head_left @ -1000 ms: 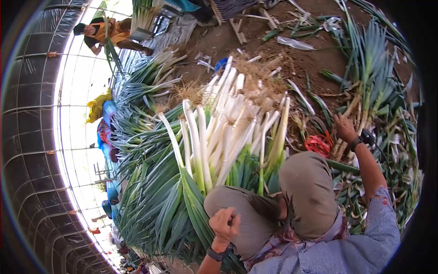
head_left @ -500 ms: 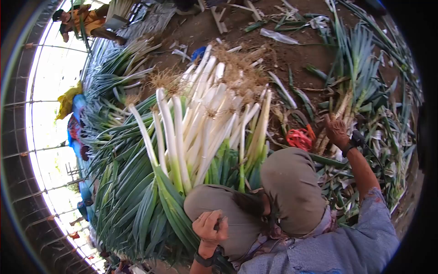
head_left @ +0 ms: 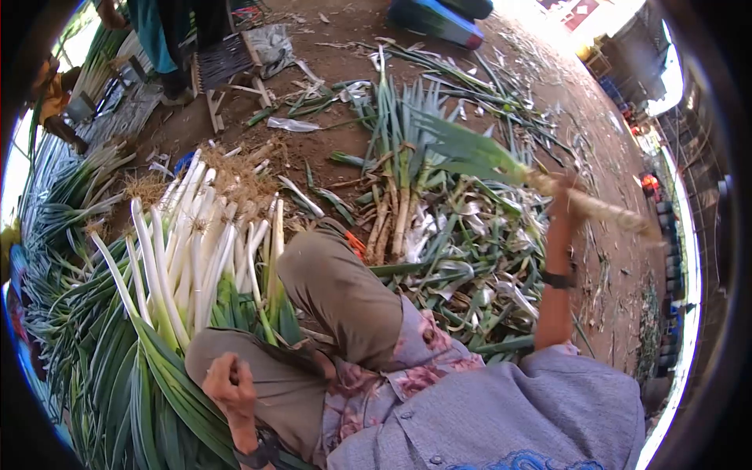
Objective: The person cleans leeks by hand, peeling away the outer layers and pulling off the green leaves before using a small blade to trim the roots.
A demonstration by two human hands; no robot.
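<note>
Out to the right, my right hand (head_left: 565, 196) is closed around a leek (head_left: 513, 166), blurred by motion. Its green leaves point left and its dirty pale stalk points right. My left hand (head_left: 231, 385) rests by my left knee with curled fingers; what they hold, if anything, I cannot make out. Beside that knee lies a big heap of cleaned leeks (head_left: 168, 274), white stalks and roots pointing away from me. In front and to the right, a bundle of uncleaned leeks (head_left: 401, 184) lies with brownish stalks towards me.
Stripped leek leaves (head_left: 478, 270) litter the soil beside my right knee. Some red twine (head_left: 355, 244) lies by that knee. Further off are a wooden stool (head_left: 227, 66), a clear plastic scrap (head_left: 292, 124) and a blue container (head_left: 439, 23). Two other people stand at the upper left.
My view has swung to the right. My right hand has lifted a leek from the uncleaned bundle and carried it right. My left hand stays by the knee.
</note>
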